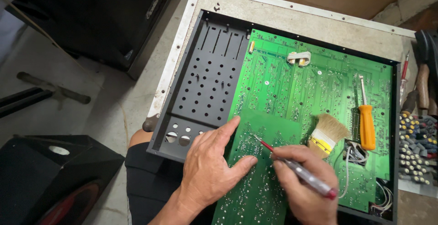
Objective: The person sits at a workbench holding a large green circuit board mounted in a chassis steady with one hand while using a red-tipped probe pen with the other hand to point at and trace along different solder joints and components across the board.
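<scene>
The right hand (303,184) pinches a slim test screwdriver (296,168) with a clear and red handle, held like a pen between thumb and forefinger. The shaft slants up and to the left out of the fingers, and its red-sleeved tip touches down on the green circuit board (292,97), just beyond the fingertips and just beside the left thumb. The handle's red end sticks out over the back of the hand, toward the lower right.

The left hand (212,165) lies flat on the same board, holding nothing: fingers stretched out and spread, the forefinger pointing up along the board's left edge, the thumb (242,163) angled toward the screwdriver tip (near it but not touching, as far as can be seen).

The board sits solder side up in a black metal chassis (200,88) with rows of round holes, which rests on a worn tabletop (292,19). On the board, just above and right of the right hand, lies a paintbrush (326,133) with pale bristles and a yellow band; beside it is an orange-handled screwdriver (366,124). A small white part (299,58) sits near the board's upper edge. A rack of bits and tools (417,143) stands at the far right
</scene>
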The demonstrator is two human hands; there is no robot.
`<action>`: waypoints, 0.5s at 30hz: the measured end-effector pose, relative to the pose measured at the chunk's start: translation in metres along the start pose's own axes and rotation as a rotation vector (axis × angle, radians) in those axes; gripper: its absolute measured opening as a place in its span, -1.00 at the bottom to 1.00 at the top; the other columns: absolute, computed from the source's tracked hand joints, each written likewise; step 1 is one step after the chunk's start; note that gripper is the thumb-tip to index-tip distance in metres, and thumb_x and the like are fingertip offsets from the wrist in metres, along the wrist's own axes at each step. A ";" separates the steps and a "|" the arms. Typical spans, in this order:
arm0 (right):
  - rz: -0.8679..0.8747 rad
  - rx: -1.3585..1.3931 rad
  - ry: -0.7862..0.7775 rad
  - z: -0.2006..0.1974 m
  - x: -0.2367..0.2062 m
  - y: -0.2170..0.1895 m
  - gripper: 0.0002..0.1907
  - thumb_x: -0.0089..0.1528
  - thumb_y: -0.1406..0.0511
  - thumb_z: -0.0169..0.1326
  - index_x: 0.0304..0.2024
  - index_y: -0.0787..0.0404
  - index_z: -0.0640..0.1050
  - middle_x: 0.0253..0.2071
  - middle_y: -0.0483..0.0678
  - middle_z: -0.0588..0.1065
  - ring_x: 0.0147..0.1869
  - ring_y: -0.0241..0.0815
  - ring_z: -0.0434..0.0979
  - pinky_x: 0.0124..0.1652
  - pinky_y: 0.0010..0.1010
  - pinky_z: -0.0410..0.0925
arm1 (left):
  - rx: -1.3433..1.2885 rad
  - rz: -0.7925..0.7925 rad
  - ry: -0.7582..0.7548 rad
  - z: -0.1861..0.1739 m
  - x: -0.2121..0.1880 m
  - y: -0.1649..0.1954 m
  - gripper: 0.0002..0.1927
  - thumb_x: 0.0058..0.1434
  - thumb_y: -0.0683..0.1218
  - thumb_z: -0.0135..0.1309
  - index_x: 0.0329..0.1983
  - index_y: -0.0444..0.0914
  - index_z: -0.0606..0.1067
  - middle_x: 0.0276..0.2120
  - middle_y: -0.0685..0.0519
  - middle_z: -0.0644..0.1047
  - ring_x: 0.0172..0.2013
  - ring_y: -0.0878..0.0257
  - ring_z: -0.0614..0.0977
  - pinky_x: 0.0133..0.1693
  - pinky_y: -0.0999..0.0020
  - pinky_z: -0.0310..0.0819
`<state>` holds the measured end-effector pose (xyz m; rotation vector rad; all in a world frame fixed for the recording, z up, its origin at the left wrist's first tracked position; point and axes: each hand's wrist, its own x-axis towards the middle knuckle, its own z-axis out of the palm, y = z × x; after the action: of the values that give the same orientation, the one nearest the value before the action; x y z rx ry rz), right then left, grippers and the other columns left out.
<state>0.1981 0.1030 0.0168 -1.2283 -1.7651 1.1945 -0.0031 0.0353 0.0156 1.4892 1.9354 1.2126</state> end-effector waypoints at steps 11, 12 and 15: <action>-0.018 0.124 -0.039 -0.010 0.041 0.012 -0.79 0.22 0.43 0.20 -0.07 0.32 0.58 -0.28 -0.06 0.55 -0.27 -0.39 0.49 -0.31 -0.58 0.34 | -0.014 -0.041 -0.012 -0.002 0.001 0.001 -0.16 -0.02 0.11 0.38 0.32 -0.24 0.39 -0.07 -0.10 0.63 -0.05 -0.05 0.60 0.05 0.11 0.39; -0.013 0.151 -0.058 -0.009 0.045 0.012 -0.77 0.22 0.43 0.19 -0.06 0.32 0.57 -0.26 -0.06 0.57 -0.25 -0.39 0.53 -0.29 -0.59 0.37 | -0.017 -0.045 -0.015 -0.001 0.001 0.002 -0.17 -0.02 0.11 0.38 0.32 -0.23 0.39 -0.07 -0.09 0.63 -0.06 -0.04 0.61 0.05 0.11 0.39; 0.027 0.141 -0.110 -0.007 0.050 0.009 -0.77 0.22 0.44 0.15 -0.05 0.34 0.60 -0.28 0.00 0.66 -0.35 -0.35 0.48 -0.34 -0.55 0.36 | -0.022 -0.063 -0.029 -0.001 0.001 0.001 -0.12 -0.03 0.10 0.37 0.35 -0.24 0.36 -0.10 -0.09 0.62 -0.07 -0.04 0.60 0.05 0.11 0.39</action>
<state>0.1911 0.1534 0.0117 -1.1266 -1.7148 1.4004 -0.0033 0.0356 0.0171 1.4159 1.9292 1.1753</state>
